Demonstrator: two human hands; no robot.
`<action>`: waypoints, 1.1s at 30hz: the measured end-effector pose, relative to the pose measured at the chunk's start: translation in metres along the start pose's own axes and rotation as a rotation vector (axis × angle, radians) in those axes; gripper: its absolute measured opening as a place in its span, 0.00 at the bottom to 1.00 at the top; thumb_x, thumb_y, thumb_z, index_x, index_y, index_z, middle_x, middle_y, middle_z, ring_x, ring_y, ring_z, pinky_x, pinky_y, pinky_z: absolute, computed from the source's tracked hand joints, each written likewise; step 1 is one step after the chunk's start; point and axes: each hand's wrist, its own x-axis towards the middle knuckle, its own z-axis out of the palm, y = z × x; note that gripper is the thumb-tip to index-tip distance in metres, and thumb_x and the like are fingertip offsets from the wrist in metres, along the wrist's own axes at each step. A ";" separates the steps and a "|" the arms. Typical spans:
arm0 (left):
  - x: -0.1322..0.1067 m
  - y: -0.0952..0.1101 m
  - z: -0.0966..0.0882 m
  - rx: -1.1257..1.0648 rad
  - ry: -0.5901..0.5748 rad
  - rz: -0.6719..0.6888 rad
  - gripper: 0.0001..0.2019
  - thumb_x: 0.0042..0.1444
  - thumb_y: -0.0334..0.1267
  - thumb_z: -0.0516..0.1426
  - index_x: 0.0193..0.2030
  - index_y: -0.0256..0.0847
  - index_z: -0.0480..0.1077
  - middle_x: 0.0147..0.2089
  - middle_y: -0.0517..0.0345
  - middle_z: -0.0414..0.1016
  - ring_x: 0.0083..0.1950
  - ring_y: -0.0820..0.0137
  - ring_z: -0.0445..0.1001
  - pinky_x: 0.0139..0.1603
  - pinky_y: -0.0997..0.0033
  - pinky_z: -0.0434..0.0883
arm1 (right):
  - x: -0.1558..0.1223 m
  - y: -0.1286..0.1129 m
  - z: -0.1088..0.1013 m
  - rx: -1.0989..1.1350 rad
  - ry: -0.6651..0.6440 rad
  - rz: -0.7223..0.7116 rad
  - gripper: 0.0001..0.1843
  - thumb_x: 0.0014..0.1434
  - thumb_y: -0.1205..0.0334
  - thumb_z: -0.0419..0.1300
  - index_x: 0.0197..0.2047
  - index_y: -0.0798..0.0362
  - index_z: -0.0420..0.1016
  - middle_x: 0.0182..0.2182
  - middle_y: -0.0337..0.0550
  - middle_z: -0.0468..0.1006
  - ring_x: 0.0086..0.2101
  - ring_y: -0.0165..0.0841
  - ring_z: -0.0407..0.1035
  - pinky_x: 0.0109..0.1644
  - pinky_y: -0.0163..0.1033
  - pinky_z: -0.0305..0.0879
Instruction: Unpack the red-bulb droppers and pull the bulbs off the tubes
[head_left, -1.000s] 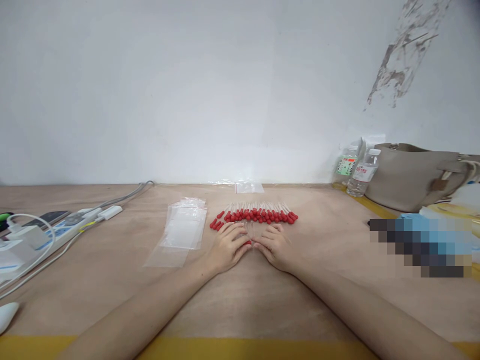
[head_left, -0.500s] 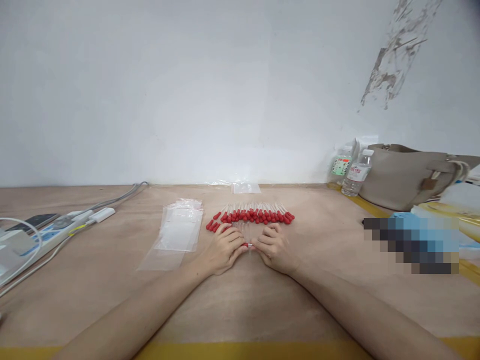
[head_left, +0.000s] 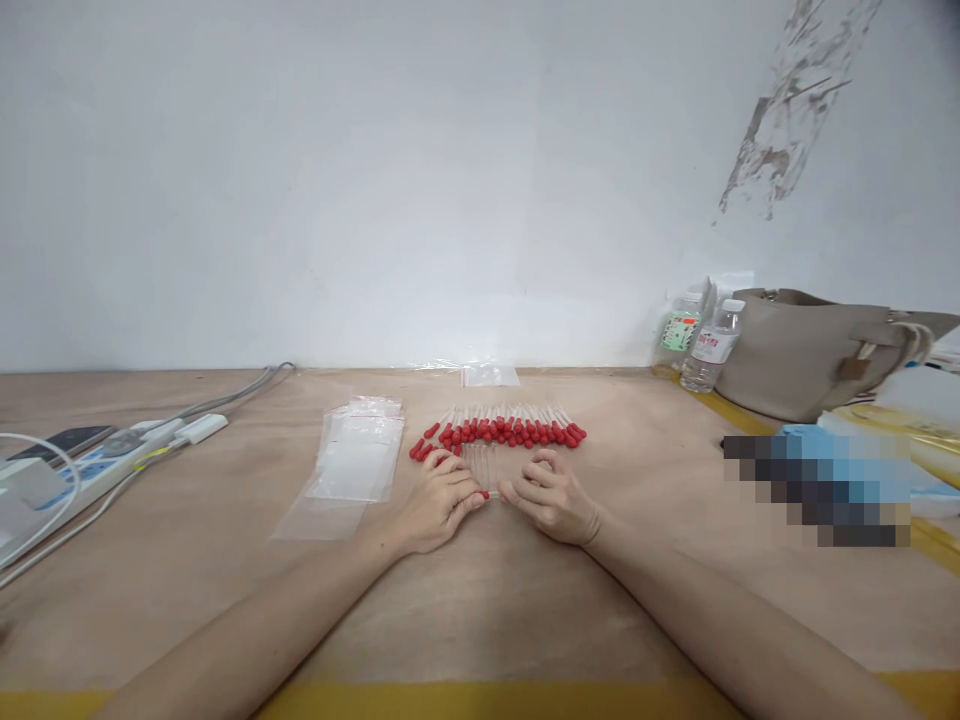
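Observation:
My left hand is closed, its thumb and fingers pinching a small red rubber bulb. Across a narrow gap, my right hand has thumb and forefinger pressed together at the far end of a thin clear tube that extends from the bulb; how deep the tube sits is too small to tell. Several loose clear tubes lie side by side just beyond my fingertips. Behind them a row of droppers with red bulbs points its pale stems toward the wall. A few loose red bulbs lie at its left end, partly behind my left hand.
Clear zip bags are stacked to the left, and another bag lies by the wall. A power strip with cables occupies the far left. On the right are two bottles, a grey bag and a blurred blue item.
My hands have drawn slightly apart, the left one shifting a little leftward with the red bulb. More of the loose clear tubes now shows between them.

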 end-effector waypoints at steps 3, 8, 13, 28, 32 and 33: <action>0.000 0.001 0.000 -0.007 0.026 0.002 0.12 0.60 0.37 0.45 0.32 0.41 0.68 0.32 0.58 0.71 0.43 0.68 0.63 0.52 0.60 0.54 | -0.001 -0.001 0.001 0.011 0.021 0.011 0.12 0.60 0.69 0.47 0.40 0.51 0.71 0.24 0.37 0.72 0.29 0.29 0.59 0.42 0.43 0.52; -0.003 0.000 -0.001 -0.033 0.057 -0.021 0.11 0.59 0.36 0.45 0.33 0.41 0.67 0.36 0.58 0.71 0.44 0.68 0.63 0.51 0.61 0.56 | -0.004 0.002 0.001 0.003 0.097 0.038 0.12 0.59 0.70 0.48 0.41 0.51 0.70 0.24 0.37 0.72 0.30 0.28 0.59 0.42 0.41 0.52; -0.011 -0.023 -0.003 -0.116 0.200 -0.185 0.13 0.61 0.36 0.42 0.34 0.39 0.66 0.38 0.55 0.67 0.42 0.69 0.64 0.47 0.65 0.61 | -0.015 0.015 0.005 0.006 0.163 0.305 0.11 0.57 0.69 0.51 0.41 0.52 0.71 0.26 0.40 0.72 0.29 0.28 0.60 0.40 0.39 0.53; -0.013 -0.083 -0.008 -0.005 0.292 -0.670 0.17 0.51 0.40 0.52 0.47 0.37 0.63 0.30 0.58 0.66 0.31 0.70 0.68 0.35 0.70 0.67 | 0.004 0.005 0.037 0.362 -0.053 0.814 0.15 0.46 0.79 0.45 0.33 0.57 0.66 0.31 0.46 0.67 0.33 0.33 0.63 0.38 0.37 0.62; -0.013 -0.085 -0.002 -0.072 0.253 -0.688 0.17 0.50 0.43 0.52 0.45 0.38 0.63 0.30 0.59 0.67 0.29 0.71 0.68 0.33 0.72 0.67 | 0.010 0.000 0.035 0.400 -0.054 0.780 0.10 0.50 0.76 0.47 0.32 0.57 0.67 0.32 0.47 0.68 0.34 0.33 0.64 0.39 0.38 0.62; -0.012 -0.086 -0.001 -0.088 0.242 -0.689 0.17 0.50 0.44 0.53 0.45 0.38 0.63 0.30 0.59 0.68 0.29 0.71 0.69 0.33 0.72 0.67 | 0.012 -0.002 0.034 0.422 -0.055 0.760 0.10 0.52 0.74 0.48 0.33 0.57 0.68 0.32 0.47 0.68 0.34 0.33 0.64 0.39 0.38 0.62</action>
